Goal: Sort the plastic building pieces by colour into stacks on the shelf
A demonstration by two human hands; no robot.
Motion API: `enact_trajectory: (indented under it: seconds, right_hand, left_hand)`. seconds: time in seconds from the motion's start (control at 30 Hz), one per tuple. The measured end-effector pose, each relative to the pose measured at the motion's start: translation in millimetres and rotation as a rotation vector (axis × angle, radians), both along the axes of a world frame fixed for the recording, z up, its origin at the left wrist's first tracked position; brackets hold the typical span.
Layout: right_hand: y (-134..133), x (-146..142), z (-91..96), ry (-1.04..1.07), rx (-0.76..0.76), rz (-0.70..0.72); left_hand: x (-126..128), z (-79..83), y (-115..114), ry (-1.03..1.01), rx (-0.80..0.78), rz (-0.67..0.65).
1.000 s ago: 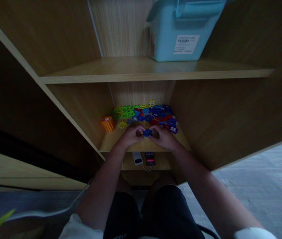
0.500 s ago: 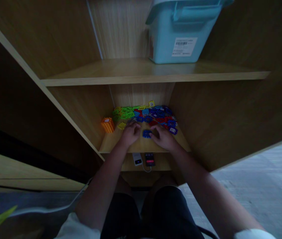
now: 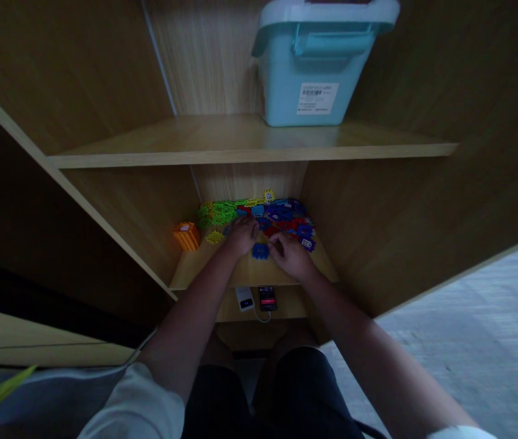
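My left hand (image 3: 244, 236) reaches over the front of a spread pile of toothed plastic pieces. Its fingers are bent and close together beside blue pieces (image 3: 263, 223); whatever they grip is hidden. A blue piece, or small stack of them (image 3: 260, 251), lies on the shelf between my hands. Just right of it is my right hand (image 3: 290, 253), its fingers curled in toward the thumb; I cannot make out anything in them. Red pieces (image 3: 293, 225) and a blue piece with a white marking (image 3: 307, 244) lie beyond that hand. A yellow piece (image 3: 214, 236) sits left of my left hand.
An orange stack (image 3: 186, 236) stands by the left cabinet wall. Green pieces (image 3: 222, 211) lie at the back left. Overhead, a shelf edge (image 3: 250, 157) carries a light-blue bin (image 3: 305, 73). Below are a white power bank (image 3: 244, 299) and a cabled phone (image 3: 267, 299).
The view has shifted, so the cabinet appears further left and lower. My left hand has moved right toward the blue pieces. My right thumb has drawn back slightly from the blue piece between the hands.
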State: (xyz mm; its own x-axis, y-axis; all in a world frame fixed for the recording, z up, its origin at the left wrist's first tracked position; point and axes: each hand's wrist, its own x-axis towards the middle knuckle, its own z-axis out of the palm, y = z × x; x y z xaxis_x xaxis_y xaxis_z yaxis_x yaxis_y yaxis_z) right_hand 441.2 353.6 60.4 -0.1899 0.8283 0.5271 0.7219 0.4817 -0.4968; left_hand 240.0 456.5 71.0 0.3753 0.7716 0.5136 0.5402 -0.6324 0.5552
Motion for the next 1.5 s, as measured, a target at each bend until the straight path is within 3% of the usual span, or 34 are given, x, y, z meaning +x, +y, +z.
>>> enact_trajectory:
  seconds: [0.3,0.47,0.63,0.83,0.97,1.1,1.27,1.5]
  right_hand:
    - [0,-1,0.7,-0.012,0.002,-0.011]
    - [3,0,-1.7,-0.014,0.005,-0.008]
    - [4,1,-2.8,0.002,-0.004,-0.006]
    - [3,0,0.1,0.008,0.000,0.000]
    - [2,0,0.6,0.025,0.011,-0.005]
    - [1,0,1.1,0.041,0.041,-0.014]
    - [0,1,2.7,0.066,0.061,-0.024]
    - [-12,-1,9.1,0.049,0.063,0.029]
  left_hand:
    - [24,-9.3,33,0.060,-0.011,0.049]
    - [27,-16.3,41,0.044,0.002,0.029]
    - [25,-9.7,40,-0.018,-0.012,0.012]
    - [14,0.3,29,-0.212,-0.138,-0.019]
    - [8,2.7,15,-0.506,-0.376,0.044]
    - [-5,4.6,-7,-0.765,-0.563,-0.055]
    - [-28,5.6,-40,-0.754,-0.552,-0.123]
    - [-40,-4.0,-62,-0.554,-0.253,-0.134]
